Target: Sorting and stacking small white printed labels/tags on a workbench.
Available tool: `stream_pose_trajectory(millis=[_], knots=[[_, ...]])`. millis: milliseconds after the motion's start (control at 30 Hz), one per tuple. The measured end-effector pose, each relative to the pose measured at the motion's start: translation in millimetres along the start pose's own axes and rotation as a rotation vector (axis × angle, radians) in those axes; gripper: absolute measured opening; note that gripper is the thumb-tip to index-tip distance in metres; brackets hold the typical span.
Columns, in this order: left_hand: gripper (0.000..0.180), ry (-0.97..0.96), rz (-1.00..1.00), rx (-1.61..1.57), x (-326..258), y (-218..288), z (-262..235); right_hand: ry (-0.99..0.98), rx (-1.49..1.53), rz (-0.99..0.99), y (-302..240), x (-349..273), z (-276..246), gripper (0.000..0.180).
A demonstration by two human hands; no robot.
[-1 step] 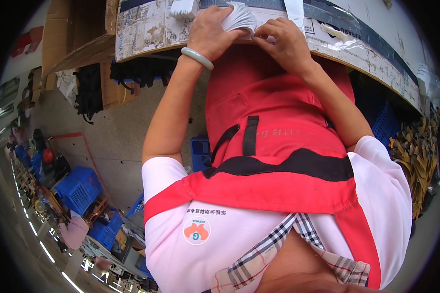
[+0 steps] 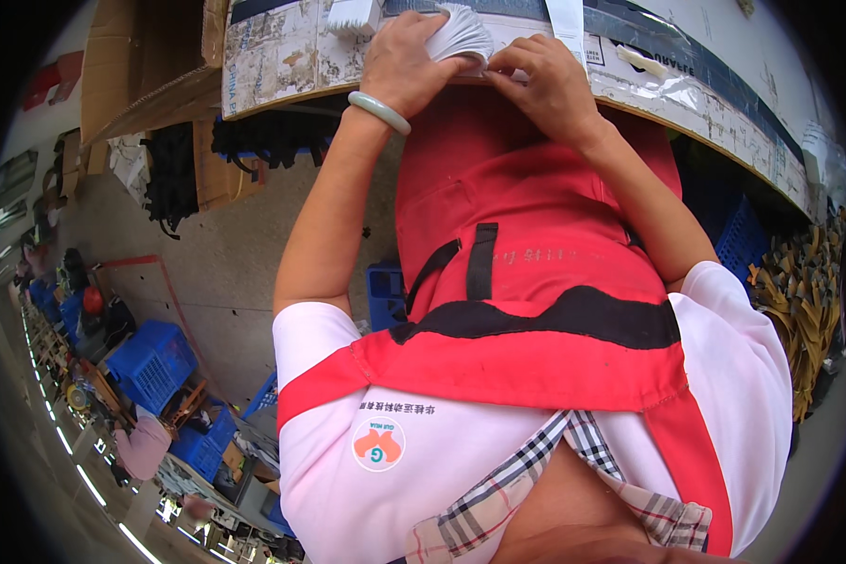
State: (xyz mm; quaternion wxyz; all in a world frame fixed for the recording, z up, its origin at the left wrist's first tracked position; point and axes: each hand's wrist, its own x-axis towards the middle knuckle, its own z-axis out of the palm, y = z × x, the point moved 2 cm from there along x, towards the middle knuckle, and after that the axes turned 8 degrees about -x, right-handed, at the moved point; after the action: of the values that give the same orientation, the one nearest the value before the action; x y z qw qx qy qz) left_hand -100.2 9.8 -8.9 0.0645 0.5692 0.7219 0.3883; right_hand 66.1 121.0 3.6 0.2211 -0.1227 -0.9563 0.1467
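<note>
At the table's near edge, my left hand (image 2: 406,64) is closed round a fanned stack of white slips (image 2: 462,36), thin like paper or labels. The thumb presses on the near side of the stack. My right hand (image 2: 547,80) pinches at the stack's right corner with thumb and forefinger; its other fingers are curled. How many slips lie between those fingertips is too small to tell. A second white stack (image 2: 353,15) lies on the table beyond my left hand. A long white strip (image 2: 566,26) lies just beyond my right hand.
The worn, cardboard-covered table (image 2: 282,70) has clear plastic and a pale scrap (image 2: 641,60) at right. An open cardboard box (image 2: 150,70) adjoins its left end. Black straps (image 2: 171,174) hang below. Blue crates (image 2: 152,365) and a person in pink (image 2: 144,446) are at lower left.
</note>
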Motion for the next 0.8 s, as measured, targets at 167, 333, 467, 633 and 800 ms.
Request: stream_pose_trajectory(millis=[167,333,467,633,800], knots=[[0.054,0.014,0.022,-0.02,-2.2,-2.4,0.0,0.012,-0.025,0.044,1.6,0.1,6.0,0.01],[0.053,-0.001,0.041,-0.019,0.1,-3.3,0.3,0.032,-0.008,0.055,8.1,1.4,7.5,0.014],[0.053,-0.015,0.029,-0.025,1.0,-4.1,0.6,0.035,-0.01,0.061,13.6,2.5,8.7,0.015],[0.051,0.002,0.026,-0.025,-0.9,-3.4,-0.1,-0.139,0.11,0.097,14.8,8.0,-3.3,0.017],[0.05,0.03,0.069,-0.013,-1.4,-5.0,0.8,-0.016,0.847,0.545,19.7,12.4,10.4,0.032]])
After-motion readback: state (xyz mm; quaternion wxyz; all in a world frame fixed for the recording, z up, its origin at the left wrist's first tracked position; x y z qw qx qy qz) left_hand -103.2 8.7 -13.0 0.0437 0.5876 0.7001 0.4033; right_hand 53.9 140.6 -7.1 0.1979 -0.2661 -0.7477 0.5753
